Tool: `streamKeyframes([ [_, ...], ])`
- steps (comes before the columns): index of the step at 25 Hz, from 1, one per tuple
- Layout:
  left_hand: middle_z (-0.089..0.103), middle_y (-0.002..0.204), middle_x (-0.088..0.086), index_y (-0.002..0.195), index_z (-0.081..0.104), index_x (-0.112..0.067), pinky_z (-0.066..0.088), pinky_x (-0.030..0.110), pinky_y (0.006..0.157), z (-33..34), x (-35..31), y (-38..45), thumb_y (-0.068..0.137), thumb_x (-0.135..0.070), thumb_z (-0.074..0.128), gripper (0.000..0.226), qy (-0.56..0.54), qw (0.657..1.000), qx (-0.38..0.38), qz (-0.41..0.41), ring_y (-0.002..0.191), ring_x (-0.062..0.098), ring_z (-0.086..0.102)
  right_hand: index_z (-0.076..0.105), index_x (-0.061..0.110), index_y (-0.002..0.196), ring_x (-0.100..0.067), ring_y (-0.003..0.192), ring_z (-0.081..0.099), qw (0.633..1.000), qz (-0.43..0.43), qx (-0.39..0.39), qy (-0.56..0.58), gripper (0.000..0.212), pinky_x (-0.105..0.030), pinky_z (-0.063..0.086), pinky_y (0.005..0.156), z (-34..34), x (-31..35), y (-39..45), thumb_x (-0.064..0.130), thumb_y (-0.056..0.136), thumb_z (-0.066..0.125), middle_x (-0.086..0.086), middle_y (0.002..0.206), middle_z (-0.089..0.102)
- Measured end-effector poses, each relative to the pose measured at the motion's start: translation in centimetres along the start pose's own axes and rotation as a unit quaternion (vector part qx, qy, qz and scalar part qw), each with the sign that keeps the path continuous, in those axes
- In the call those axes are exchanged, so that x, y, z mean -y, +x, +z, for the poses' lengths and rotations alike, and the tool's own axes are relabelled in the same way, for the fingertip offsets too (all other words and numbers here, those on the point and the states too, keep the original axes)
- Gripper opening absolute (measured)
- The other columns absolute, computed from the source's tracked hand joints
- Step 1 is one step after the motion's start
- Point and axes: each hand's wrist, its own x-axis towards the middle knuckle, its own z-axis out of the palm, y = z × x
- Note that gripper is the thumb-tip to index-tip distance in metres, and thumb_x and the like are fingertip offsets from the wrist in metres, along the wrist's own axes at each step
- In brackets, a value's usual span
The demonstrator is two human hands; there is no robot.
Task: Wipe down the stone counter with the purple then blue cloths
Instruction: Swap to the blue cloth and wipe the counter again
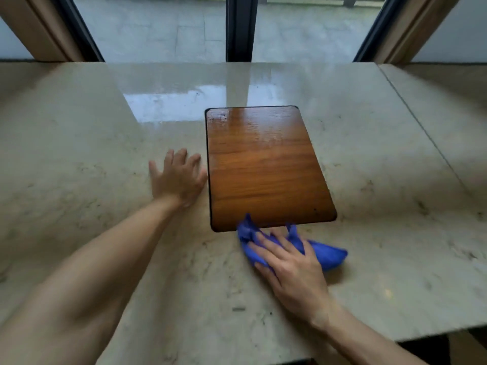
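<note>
A bunched blue cloth [328, 255] lies on the beige stone counter [395, 167], just in front of the near edge of a wooden board. My right hand [292, 270] presses flat on the cloth, fingers spread over its left part, and a corner of the cloth overlaps the board's near edge. My left hand [178, 179] rests flat on the counter with fingers apart, touching the board's left side. No purple cloth is in view.
A brown wooden board [263, 164] with dark edging lies in the middle of the counter. A seam [421, 130] crosses the stone at the right. Window frames [241, 27] stand behind the counter. The counter's near edge [395, 335] drops off at the lower right.
</note>
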Motion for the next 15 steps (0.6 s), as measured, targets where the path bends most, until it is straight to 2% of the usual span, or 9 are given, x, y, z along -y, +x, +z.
streamKeyframes([
  [3, 0.028, 0.156, -0.002, 0.135, 0.041, -0.036, 0.013, 0.064, 0.112, -0.4, 2.8, -2.2, 0.095, -0.051, 0.032, 0.044, 0.008, 1.000, 0.028, -0.008, 0.147, 0.021, 0.019, 0.066, 0.038, 0.126, -0.016, 0.126, 0.057, 1.000, -0.003, -0.022, 0.001, 0.043, -0.051, 0.044, 0.098, 1.1, 3.0, -6.6, 0.048, 0.102, 0.032, 0.014, 0.140, 0.054],
  [6, 0.022, 0.158, -0.003, 0.137, 0.033, -0.041, 0.014, 0.070, 0.109, -0.7, 5.3, -2.4, 0.092, -0.057, 0.026, 0.048, 0.000, 0.997, 0.065, -0.045, 0.147, 0.022, 0.016, 0.066, 0.037, 0.126, -0.016, 0.134, 0.045, 0.996, 0.080, -0.030, -0.005, 0.044, -0.053, 0.041, 0.096, 2.7, 6.6, -8.7, 0.046, 0.103, 0.029, 0.013, 0.132, 0.061],
  [7, 0.021, 0.157, -0.003, 0.137, 0.032, -0.042, 0.016, 0.072, 0.107, -0.8, 5.5, -2.2, 0.091, -0.058, 0.025, 0.049, -0.002, 0.996, 0.071, -0.053, 0.147, 0.024, 0.016, 0.064, 0.037, 0.128, -0.016, 0.135, 0.043, 0.995, 0.096, -0.021, -0.007, 0.044, -0.054, 0.041, 0.095, 3.1, 7.9, -8.2, 0.047, 0.103, 0.028, 0.013, 0.132, 0.061],
  [11, 0.020, 0.160, 0.000, 0.140, 0.032, -0.042, 0.017, 0.076, 0.104, -0.4, 5.5, -0.2, 0.093, -0.055, 0.030, 0.048, -0.009, 0.996, 0.063, -0.062, 0.148, 0.028, 0.016, 0.067, 0.034, 0.126, -0.025, 0.121, 0.061, 0.986, 0.158, -0.046, -0.034, 0.039, -0.062, 0.045, 0.095, 3.9, 9.7, -2.5, 0.048, 0.100, 0.041, 0.013, 0.135, 0.060],
  [13, 0.020, 0.161, 0.001, 0.143, 0.031, -0.042, 0.013, 0.078, 0.105, -0.2, 5.7, 1.9, 0.095, -0.053, 0.034, 0.050, -0.016, 0.997, 0.051, -0.059, 0.149, 0.030, 0.014, 0.065, 0.033, 0.128, -0.027, 0.123, 0.059, 0.978, 0.192, -0.066, -0.046, 0.041, -0.067, 0.040, 0.098, 4.8, 9.2, 0.9, 0.047, 0.097, 0.043, 0.012, 0.136, 0.060],
  [15, 0.018, 0.162, 0.002, 0.146, 0.029, -0.042, 0.010, 0.079, 0.105, -0.2, 6.0, 3.9, 0.096, -0.055, 0.034, 0.052, -0.023, 0.998, 0.039, -0.052, 0.150, 0.031, 0.012, 0.063, 0.031, 0.131, -0.028, 0.128, 0.056, 0.977, 0.192, -0.074, -0.047, 0.044, -0.070, 0.034, 0.102, 5.5, 8.5, 3.6, 0.046, 0.096, 0.041, 0.012, 0.139, 0.058],
])
